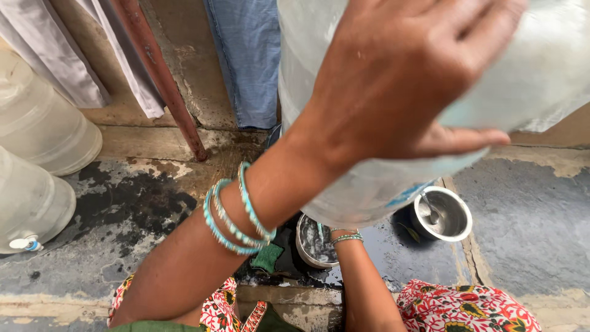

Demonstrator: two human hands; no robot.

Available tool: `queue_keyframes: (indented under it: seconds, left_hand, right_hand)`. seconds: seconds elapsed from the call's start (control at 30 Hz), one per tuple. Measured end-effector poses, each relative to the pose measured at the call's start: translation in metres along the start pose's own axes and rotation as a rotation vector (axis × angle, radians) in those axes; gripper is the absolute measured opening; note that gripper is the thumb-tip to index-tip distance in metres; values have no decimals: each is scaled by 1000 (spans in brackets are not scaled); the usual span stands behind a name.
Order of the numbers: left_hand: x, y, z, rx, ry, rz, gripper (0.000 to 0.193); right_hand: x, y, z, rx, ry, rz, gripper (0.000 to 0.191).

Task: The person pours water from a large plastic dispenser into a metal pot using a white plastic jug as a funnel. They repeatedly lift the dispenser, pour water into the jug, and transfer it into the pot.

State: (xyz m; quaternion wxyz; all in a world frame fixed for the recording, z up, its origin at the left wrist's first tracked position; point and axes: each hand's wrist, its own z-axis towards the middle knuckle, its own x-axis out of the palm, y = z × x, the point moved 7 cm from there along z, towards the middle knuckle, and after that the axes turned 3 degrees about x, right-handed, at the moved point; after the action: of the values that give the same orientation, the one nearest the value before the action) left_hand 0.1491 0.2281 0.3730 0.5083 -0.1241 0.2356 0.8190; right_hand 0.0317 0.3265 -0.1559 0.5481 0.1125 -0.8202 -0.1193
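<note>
My left hand [393,80] is spread over the side of a big translucent water jug [541,67] and grips it, the jug tilted down toward the floor. Turquoise bangles ring that forearm. My right arm reaches up from below, and its wrist with a bangle [347,237] meets the jug's lower end; the right hand itself is hidden behind the jug. Right beneath it a steel pot [314,245] with water in it stands on the wet floor.
A steel cup with a spoon [444,215] stands right of the pot, a green scrub pad [267,258] left of it. Two large pale containers [37,123] lie at the left, one with a tap [27,244]. A rusty pole [161,80] and hanging blue cloth [246,61] stand behind.
</note>
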Motion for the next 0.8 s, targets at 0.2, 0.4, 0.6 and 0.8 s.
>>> queue_keyframes:
  seconds: [0.2,0.4,0.6,0.8]
  left_hand:
    - [-29,-49,-30,-40,6,-119,83]
    - [-36,-62,-21,-48,-34,-126,80]
    - [-19,-43,15,63,-112,-35,65]
    - [-19,-49,-3,25,-142,-92,62]
  right_hand:
    - [-55,-20,-39,11,-72,-17,43]
    - [-80,-27,-67,13,-106,-8,42]
    - [-3,17,-8,-41,15,23,41]
    - [-15,15,-20,-53,9,13,40]
